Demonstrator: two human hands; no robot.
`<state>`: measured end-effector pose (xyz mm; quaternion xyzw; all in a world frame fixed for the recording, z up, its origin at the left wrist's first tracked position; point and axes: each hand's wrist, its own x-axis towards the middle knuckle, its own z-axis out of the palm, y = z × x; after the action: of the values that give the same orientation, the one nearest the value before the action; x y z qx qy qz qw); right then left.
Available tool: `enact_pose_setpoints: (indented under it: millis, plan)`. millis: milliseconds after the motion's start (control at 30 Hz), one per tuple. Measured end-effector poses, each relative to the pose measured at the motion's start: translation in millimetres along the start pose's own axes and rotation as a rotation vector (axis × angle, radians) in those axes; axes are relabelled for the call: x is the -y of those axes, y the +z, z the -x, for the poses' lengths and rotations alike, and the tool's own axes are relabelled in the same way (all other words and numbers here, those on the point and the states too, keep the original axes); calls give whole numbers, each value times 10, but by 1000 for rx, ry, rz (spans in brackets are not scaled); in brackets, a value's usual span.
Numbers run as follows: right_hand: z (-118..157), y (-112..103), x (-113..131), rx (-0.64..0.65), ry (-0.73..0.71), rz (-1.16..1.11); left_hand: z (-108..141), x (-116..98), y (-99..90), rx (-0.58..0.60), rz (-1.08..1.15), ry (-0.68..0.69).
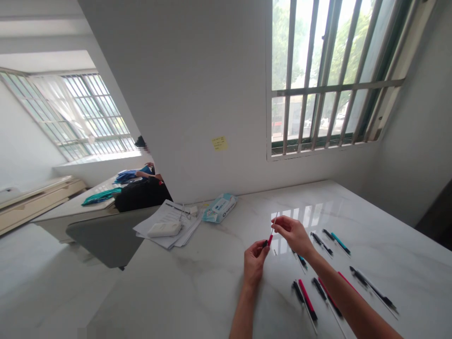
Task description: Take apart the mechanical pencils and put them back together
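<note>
Head view: steady the pink piece, align the thin rod
Your left hand (253, 264) grips the small pink piece (270, 240), your right hand (292, 232) pinches the thin rod (274, 223) above it, both over the table's (197, 287) middle, left of the laid-out pen parts (308, 299). You do best with the two in one line, fingers light so the rod doesn't bend; whether its tip is inside, you can't tell.

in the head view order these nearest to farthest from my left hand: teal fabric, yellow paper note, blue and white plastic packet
From the left hand:
1. Packet, ahead-left on the near table
2. Note, on the wall
3. Fabric, on the far-left table
</note>
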<state>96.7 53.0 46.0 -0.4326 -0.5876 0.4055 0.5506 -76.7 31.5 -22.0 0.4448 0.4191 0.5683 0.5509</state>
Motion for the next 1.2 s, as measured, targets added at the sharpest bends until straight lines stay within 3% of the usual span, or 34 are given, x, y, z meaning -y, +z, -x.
enact_pose_setpoints:
  millis: [167,267,333,467,667,767,900,1033,1200]
  plan:
    - [56,-27,-35,61,-7,201,-14,0,-15,0,29,-1]
    - [118,-40,-83,11,8,344,-20,1,-28,-33,48,-6]
    - [170,-22,-153,17,53,544,-25,8,-37,-50,59,-6]
    - [268,98,-310,163,166,961,-43,28,-51,-63,75,-10]
    - [362,237,-409,215,100,1076,-43,31,-50,-50,78,-4]
    - [374,154,-433,199,69,939,-32,18,-44,-57,75,-10]
    - [268,-73,-376,98,49,481,-33,16,-36,-69,55,-4]
    - [70,-235,-150,-13,72,76,-39,26,-27,-60,45,-3]
    - [-96,-246,126,-56,111,-150,-35,17,-16,-50,34,-3]
